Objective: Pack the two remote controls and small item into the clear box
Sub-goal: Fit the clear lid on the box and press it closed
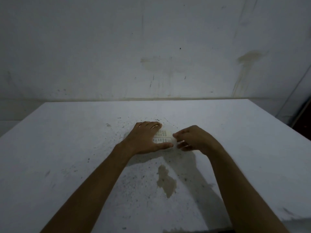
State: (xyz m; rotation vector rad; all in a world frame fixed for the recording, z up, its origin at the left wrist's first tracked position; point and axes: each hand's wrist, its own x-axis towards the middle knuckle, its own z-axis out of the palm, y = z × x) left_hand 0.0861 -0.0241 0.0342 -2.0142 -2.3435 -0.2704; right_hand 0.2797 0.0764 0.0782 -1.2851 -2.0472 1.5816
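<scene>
Two white remote controls (162,136) lie side by side near the middle of the white table (67,148), inside what looks like a clear box (174,143) whose walls are hard to make out. My left hand (144,137) spans the left end of the box, fingers over the far side and thumb along the near side. At the right end, my right hand (193,140) has its fingertips pinched on the box's edge. The small item is not visible.
The table top is speckled with dark spots and has a brownish stain (165,180) in front of my hands. A stained white wall (151,47) stands right behind the table's far edge.
</scene>
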